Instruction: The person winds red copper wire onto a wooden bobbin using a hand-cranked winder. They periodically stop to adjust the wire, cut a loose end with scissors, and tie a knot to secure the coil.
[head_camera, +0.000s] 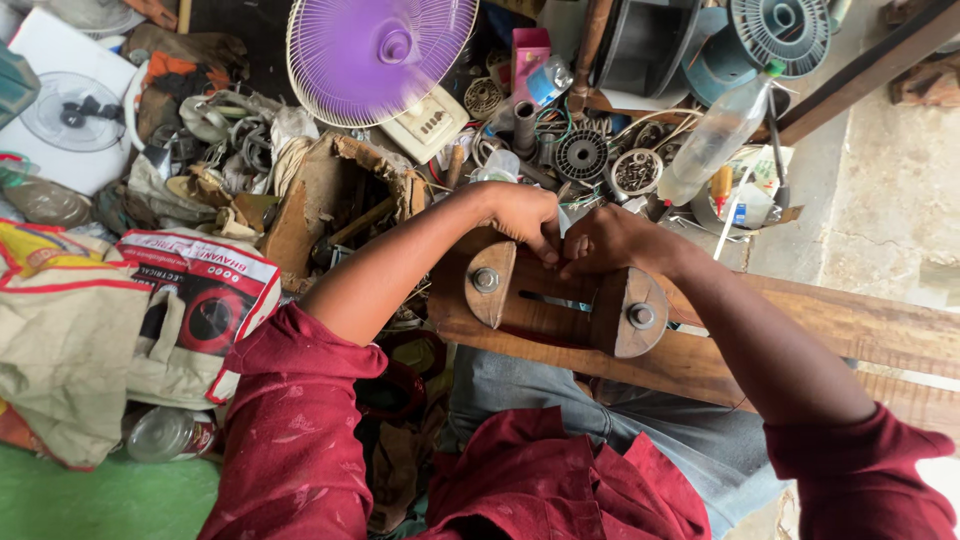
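Over the lap, a wooden jig is steadied as left hand and right hand fingers are pinched together on something too small to identify, above its slot.

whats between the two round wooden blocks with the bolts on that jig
In the head view, between the left wooden block and the right wooden block runs a wooden board with a narrow slot; both hands meet just above it.

What is pinched between the fingertips of the left hand and right hand is hidden by the fingers themselves. The wooden frame is partly covered by both forearms. The purple fan is cut off by the top edge. The small parts behind it are too cluttered to be told apart.
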